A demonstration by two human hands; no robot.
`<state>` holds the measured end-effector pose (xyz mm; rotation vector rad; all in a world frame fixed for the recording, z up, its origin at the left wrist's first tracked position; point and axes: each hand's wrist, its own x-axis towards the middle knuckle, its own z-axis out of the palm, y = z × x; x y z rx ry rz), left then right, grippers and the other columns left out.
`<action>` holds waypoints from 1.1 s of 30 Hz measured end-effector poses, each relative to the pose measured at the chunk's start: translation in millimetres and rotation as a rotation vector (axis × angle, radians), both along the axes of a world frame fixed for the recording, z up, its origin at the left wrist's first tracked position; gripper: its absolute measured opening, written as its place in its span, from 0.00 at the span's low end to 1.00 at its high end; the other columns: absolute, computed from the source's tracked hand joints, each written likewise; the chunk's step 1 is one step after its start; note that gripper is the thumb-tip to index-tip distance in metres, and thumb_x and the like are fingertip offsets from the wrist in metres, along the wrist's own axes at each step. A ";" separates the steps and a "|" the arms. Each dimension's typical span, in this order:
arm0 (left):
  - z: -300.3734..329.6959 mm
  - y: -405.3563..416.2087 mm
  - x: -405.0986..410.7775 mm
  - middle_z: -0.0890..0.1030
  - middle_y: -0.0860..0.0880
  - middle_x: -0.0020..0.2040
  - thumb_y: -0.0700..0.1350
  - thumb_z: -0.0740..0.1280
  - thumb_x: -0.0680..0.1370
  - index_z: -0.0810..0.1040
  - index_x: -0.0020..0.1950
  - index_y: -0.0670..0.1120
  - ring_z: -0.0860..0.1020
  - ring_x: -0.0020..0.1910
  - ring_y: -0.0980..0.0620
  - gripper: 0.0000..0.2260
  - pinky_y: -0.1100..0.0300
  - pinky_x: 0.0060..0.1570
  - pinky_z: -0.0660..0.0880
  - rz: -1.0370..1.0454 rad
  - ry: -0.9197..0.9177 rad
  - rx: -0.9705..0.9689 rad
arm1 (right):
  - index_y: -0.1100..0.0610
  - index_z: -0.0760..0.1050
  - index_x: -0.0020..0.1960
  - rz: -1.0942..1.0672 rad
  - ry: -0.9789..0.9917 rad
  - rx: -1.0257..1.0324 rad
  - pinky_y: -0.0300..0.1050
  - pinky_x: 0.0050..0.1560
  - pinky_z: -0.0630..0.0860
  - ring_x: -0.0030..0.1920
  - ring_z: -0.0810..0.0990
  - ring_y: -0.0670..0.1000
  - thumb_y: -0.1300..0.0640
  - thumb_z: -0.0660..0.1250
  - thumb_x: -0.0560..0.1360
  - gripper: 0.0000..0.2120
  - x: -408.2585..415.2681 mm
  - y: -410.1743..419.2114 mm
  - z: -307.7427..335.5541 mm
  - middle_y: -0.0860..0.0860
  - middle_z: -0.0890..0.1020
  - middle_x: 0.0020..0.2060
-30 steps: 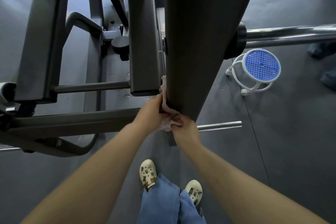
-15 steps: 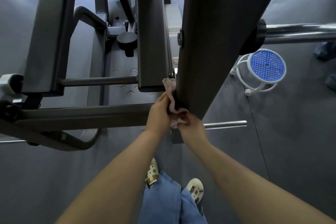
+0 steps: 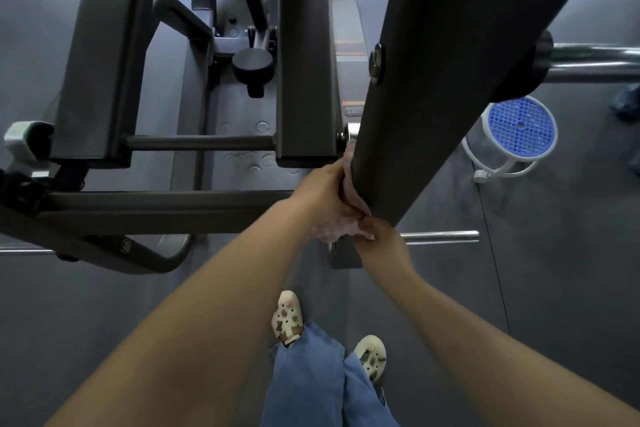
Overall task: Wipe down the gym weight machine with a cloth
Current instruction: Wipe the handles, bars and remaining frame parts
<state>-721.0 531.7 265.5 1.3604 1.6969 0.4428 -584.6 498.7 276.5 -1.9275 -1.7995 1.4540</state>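
Note:
A thick dark upright post [image 3: 440,80] of the weight machine fills the upper middle of the head view. A pale pink cloth [image 3: 351,184] is wrapped round the post's lower end. My left hand [image 3: 323,194] grips the cloth against the post's left side. Just below the post's bottom edge, my right hand [image 3: 379,239] pinches the cloth's other end. Most of the cloth is hidden by the two hands and the post.
Dark frame bars [image 3: 162,211] and a flat upright [image 3: 304,62] stand to the left. A chrome bar [image 3: 440,236] juts out right of my hands, another [image 3: 595,62] higher up. A white stool with a blue seat [image 3: 521,125] sits on the grey floor. My feet [image 3: 289,317] are below.
Both hands and the cloth have slid a little way up the post. The view has shifted so the post sits further right.

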 end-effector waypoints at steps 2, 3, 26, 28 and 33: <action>-0.6 1.5 -1.9 0.77 0.47 0.61 0.47 0.75 0.70 0.66 0.71 0.47 0.75 0.59 0.48 0.32 0.55 0.60 0.72 -0.032 0.025 -0.010 | 0.55 0.74 0.48 0.030 -0.036 0.073 0.33 0.31 0.66 0.38 0.72 0.48 0.64 0.60 0.78 0.06 3.6 -4.2 6.2 0.49 0.75 0.40; 0.0 -0.3 -1.3 0.77 0.45 0.61 0.45 0.74 0.70 0.65 0.71 0.45 0.76 0.59 0.46 0.32 0.53 0.59 0.72 -0.033 0.031 0.004 | 0.53 0.73 0.47 0.063 -0.036 0.132 0.31 0.32 0.67 0.38 0.73 0.48 0.64 0.60 0.78 0.07 5.6 -6.5 11.8 0.49 0.75 0.40; -42.5 -77.7 104.9 0.58 0.44 0.76 0.45 0.55 0.80 0.56 0.76 0.40 0.58 0.74 0.51 0.26 0.67 0.71 0.53 0.922 0.055 0.243 | 0.64 0.37 0.72 1.834 -0.692 1.110 0.52 0.67 0.29 0.77 0.43 0.57 0.56 0.56 0.81 0.32 -10.0 61.1 50.2 0.58 0.41 0.74; -36.9 -75.6 122.3 0.69 0.45 0.69 0.36 0.57 0.81 0.62 0.74 0.41 0.69 0.64 0.57 0.21 0.79 0.58 0.61 1.179 -0.264 0.134 | 0.64 0.34 0.72 1.990 -0.825 1.113 0.53 0.62 0.26 0.76 0.38 0.58 0.55 0.54 0.82 0.33 -10.5 62.3 46.0 0.57 0.34 0.72; -57.7 -56.1 144.3 0.77 0.50 0.63 0.46 0.58 0.82 0.70 0.69 0.48 0.75 0.62 0.51 0.15 0.62 0.61 0.72 1.466 -1.030 0.040 | 0.68 0.25 0.67 2.264 -1.075 1.239 0.60 0.61 0.27 0.73 0.32 0.62 0.53 0.50 0.82 0.35 4.1 72.0 21.5 0.65 0.30 0.71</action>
